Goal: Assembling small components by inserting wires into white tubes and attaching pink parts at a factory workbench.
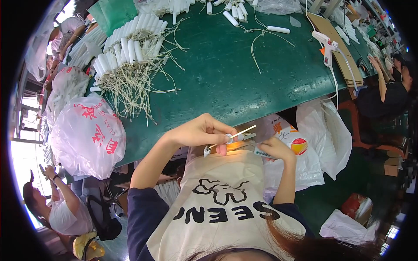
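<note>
My left hand (207, 131) is just off the near edge of the green table. Its thumb and fingers are closed round a small white round part (229, 138). A thin pale stick-like piece (246, 130) slants past that part, and a small white end piece (206, 151) hangs at its lower left. My right hand (278, 149), to the right and apart from the left, grips a small grey block with a row of dark dots (262, 152). What its fingers hide behind the block I cannot tell. A warm glow falls on my cream apron (222, 174) below both hands.
Several white tubes with thin wires (126, 50) are heaped on the green table (217, 74). A white glue gun (326, 45) lies at the right by cardboard (335, 48). Plastic bags (89, 135) bulge at the left edge; others hang right. Other people (65, 209) sit nearby.
</note>
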Tool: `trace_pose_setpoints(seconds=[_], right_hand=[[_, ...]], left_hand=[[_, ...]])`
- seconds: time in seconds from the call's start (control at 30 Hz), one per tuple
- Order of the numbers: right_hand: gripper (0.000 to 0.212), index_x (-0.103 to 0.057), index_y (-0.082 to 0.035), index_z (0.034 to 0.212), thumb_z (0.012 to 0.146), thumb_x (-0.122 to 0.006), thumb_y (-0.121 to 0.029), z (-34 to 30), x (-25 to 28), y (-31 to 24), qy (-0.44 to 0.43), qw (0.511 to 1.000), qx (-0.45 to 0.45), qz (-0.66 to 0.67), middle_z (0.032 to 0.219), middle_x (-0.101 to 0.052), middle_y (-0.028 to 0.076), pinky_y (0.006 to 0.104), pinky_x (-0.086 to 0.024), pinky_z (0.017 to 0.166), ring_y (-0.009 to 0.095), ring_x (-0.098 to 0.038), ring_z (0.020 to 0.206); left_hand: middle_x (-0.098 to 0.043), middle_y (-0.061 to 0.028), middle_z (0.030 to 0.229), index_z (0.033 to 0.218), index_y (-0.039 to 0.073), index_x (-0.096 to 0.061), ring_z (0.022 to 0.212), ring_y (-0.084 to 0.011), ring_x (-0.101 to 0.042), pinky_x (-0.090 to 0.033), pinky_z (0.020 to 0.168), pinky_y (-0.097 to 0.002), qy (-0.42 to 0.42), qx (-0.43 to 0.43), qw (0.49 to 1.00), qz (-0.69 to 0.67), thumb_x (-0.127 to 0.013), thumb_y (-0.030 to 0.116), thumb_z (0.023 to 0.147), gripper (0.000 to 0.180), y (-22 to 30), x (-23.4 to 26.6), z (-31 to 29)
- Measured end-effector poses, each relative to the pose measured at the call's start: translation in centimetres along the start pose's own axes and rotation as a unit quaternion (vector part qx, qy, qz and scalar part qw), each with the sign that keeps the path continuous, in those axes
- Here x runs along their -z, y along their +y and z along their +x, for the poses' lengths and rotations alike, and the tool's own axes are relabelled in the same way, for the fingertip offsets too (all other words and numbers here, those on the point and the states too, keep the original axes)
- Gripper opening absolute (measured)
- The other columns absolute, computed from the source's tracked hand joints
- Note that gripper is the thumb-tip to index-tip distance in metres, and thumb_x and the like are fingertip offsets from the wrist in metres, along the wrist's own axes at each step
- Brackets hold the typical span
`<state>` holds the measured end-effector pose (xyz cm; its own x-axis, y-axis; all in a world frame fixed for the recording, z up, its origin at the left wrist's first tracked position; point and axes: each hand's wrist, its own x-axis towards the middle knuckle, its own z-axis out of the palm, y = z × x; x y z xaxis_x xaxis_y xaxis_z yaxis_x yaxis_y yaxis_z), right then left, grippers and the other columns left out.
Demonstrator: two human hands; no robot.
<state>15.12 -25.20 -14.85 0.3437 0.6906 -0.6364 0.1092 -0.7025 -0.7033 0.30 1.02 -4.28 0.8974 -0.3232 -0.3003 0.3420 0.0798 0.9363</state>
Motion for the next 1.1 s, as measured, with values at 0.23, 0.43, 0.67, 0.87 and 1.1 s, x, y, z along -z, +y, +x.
trace_pose_setpoints(seconds=[0.23,0.43,0.67,0.87,1.1], right_hand=[[0.043,-0.062,0.006,0.071,0.083,-0.058,-0.035,3.0,-2.8,2.0,-0.011,0.993,-0.042,-0.108,0.054,-0.059,0.012,0.0323,-0.048,0.043,0.021,-0.059,0.044],[0.037,-0.063,0.004,0.073,0.085,-0.057,-0.030,2.0,-0.4,1.0,0.034,0.998,-0.022,-0.057,0.053,-0.057,0.007,0.0279,-0.042,0.040,0.015,-0.055,0.042],[0.032,-0.056,0.001,0.072,0.079,-0.065,-0.029,-3.7,6.7,-0.5,0.197,0.900,0.331,0.203,0.054,-0.053,0.003,0.0234,-0.036,0.040,0.010,-0.049,0.043],[0.039,-0.054,0.001,0.086,0.076,-0.073,-0.032,0.9,11.6,-8.5,0.520,0.813,0.257,-0.043,0.067,-0.057,0.008,0.0340,-0.043,0.056,0.020,-0.056,0.060],[0.051,-0.052,-0.004,0.111,0.079,-0.067,-0.041,7.1,14.1,-6.7,0.576,0.759,0.118,-0.281,0.097,-0.059,0.019,0.0477,-0.042,0.078,0.037,-0.053,0.093]], left_hand=[[-0.067,-0.0065,0.072,0.103,-0.004,-0.064,0.063,-0.0056,-0.058,-0.044,0.062,-0.0206,0.019,0.006,1.000,0.011,-0.054,0.008,0.087,0.022,0.7,-0.6,0.0],[-0.067,-0.0038,0.073,0.113,0.001,-0.063,0.066,-0.0026,-0.055,-0.043,0.062,-0.0198,-0.006,0.005,1.000,0.027,-0.054,0.015,0.090,0.029,0.4,-0.2,0.0],[-0.067,-0.0046,0.074,0.114,-0.001,-0.062,0.068,-0.0034,-0.058,-0.045,0.066,-0.0199,-0.018,-0.007,1.000,0.010,-0.054,0.014,0.090,0.030,0.4,0.0,0.0],[-0.067,-0.0048,0.075,0.116,-0.001,-0.061,0.069,-0.0035,-0.057,-0.045,0.066,-0.0201,-0.021,0.000,1.000,0.011,-0.054,0.014,0.091,0.030,-0.1,-0.4,0.0],[-0.068,-0.0039,0.074,0.114,-0.001,-0.062,0.068,-0.0031,-0.057,-0.045,0.066,-0.0207,-0.026,0.001,0.999,0.040,-0.054,0.016,0.091,0.029,-0.1,-0.6,0.0]])
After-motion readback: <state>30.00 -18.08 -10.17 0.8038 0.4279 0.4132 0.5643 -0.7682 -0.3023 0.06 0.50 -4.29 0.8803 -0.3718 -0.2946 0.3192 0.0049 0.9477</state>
